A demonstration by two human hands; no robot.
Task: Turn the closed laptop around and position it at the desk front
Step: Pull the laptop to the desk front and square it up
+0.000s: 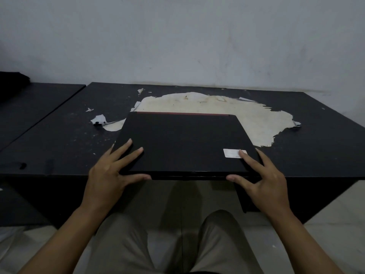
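The laptop (183, 141) lies shut and flat at the front of the surface (59, 135), its near edge level with the front edge or jutting a little past it. A red strip, likely the hinge side, runs along its far edge, so the opening side seems to face the person. That suggests the turn is done and only the final squaring is left. A pale sticker (233, 153) sits on the lid near the right front corner.

The left hand (110, 175) holds the left front corner. Its fingers (126, 149) lie spread on the lid and its thumb (138, 177) presses along the front edge. The right hand (262, 175) mirrors it at the right front corner, one fingertip on the sticker and the thumb on the front edge. Each grip is a loose pinch of the laptop between spread fingers above and thumb at the edge. I cannot tell whether the thumbs reach underneath. A hold at both corners suits steering: it lets the person check yaw and slide the laptop without lifting it.

Behind the laptop the dark covering of the surface has peeled off, leaving a pale bare patch (227, 111) with torn curled flaps at its rim. The laptop's far edge overlaps this patch. Dragging it backward might catch on those flaps, so small adjustments forward or sideways look safer. A second dark surface (29, 103) stands to the left, apart by a narrow gap.
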